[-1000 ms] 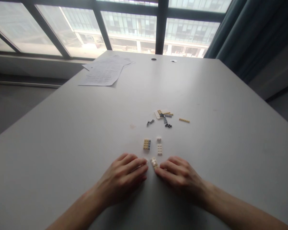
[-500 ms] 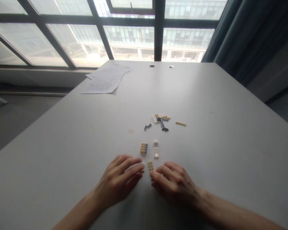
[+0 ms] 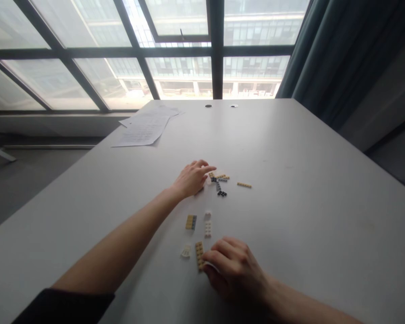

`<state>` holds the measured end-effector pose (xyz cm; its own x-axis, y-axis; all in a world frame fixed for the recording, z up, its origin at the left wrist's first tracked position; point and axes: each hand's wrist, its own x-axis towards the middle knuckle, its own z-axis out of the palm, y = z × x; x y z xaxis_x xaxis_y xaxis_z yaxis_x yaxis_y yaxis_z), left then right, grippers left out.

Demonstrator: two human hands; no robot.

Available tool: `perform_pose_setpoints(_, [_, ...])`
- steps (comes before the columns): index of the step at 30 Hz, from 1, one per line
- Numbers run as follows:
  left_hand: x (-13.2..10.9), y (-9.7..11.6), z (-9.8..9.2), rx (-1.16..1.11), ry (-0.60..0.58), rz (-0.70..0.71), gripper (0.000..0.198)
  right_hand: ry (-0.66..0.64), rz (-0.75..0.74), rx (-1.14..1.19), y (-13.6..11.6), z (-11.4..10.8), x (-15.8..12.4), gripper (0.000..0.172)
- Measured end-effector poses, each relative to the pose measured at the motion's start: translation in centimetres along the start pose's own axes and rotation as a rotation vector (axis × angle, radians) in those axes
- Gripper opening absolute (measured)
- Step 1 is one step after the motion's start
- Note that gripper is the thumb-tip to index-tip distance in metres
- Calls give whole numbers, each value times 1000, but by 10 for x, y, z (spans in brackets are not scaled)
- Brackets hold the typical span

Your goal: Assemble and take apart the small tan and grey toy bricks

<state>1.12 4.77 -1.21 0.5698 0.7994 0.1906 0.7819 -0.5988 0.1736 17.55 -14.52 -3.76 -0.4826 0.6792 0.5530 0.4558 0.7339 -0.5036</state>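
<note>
My left hand [image 3: 193, 177] is stretched out at the left edge of a small pile of building bricks, its fingers apart and a finger over the pile. Tan and grey plates [image 3: 218, 185] show in that pile. Near me, my right hand [image 3: 234, 265] pinches the right side of a tan studded plate [image 3: 199, 255]. A white piece [image 3: 186, 251] lies just left of that plate. Farther up sit a yellow and grey brick block [image 3: 191, 222] and a white studded piece [image 3: 208, 228], with a small white brick [image 3: 208, 214] behind it.
A yellow strip plate [image 3: 244, 185] lies right of the pile. Printed papers [image 3: 141, 130] rest at the table's far left edge. Two round cable holes [image 3: 208, 106] are near the far edge, before the window. A dark curtain [image 3: 310, 67] hangs on the right.
My left hand has moved forward from beside the white piece to the pile, leaving that piece on the table. The right hand stays at the tan plate. The view has tilted up.
</note>
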Motion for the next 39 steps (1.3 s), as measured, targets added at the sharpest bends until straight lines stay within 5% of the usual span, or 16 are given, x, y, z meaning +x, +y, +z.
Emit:
perform_pose_setpoints(14, [7, -17, 9, -74, -49, -13, 18, -53, 45, 47, 2, 4, 0, 12])
perform_pose_setpoints(27, [-5, -14, 0, -56, -78, -143, 28, -54, 81, 73, 1, 3, -1, 9])
perform_pose_setpoints(34, [-4, -2, 3, -5, -38, -200, 21, 74, 394, 284, 6, -3, -1, 9])
perform_pose_setpoints(39, [-18, 18, -14, -36, 68, -187, 19, 281, 590, 452, 16, -8, 2, 10])
